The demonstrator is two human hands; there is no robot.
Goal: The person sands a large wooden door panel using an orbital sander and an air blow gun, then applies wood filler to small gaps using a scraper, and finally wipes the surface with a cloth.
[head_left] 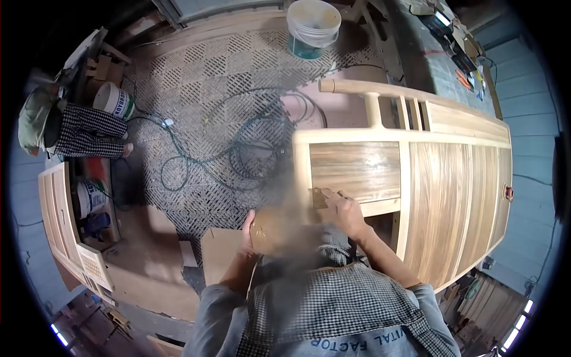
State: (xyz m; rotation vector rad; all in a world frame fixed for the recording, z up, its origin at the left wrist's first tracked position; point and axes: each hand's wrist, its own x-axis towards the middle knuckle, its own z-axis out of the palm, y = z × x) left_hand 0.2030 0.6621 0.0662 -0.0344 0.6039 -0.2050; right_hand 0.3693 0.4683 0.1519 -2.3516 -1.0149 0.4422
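My right hand [344,211] is closed, its fingertips pinched on a small flat brown piece [319,196]. That piece is against the lower left corner of a pale wooden furniture frame [302,160], beside its inset wood-grain panel [355,169]. My left hand [248,231] grips the side of a rounded tan container [266,231], held low in front of my body. A dark blur covers the right part of the container and the gap between my hands, so what is there cannot be made out.
Coiled dark hoses [256,152] lie across the patterned floor mat [184,77]. A white bucket [313,27] stands at the far side. Another person [83,131] bends at the left near buckets. Tools lie on a bench [443,53] at the far right. Cardboard [220,256] is by my left arm.
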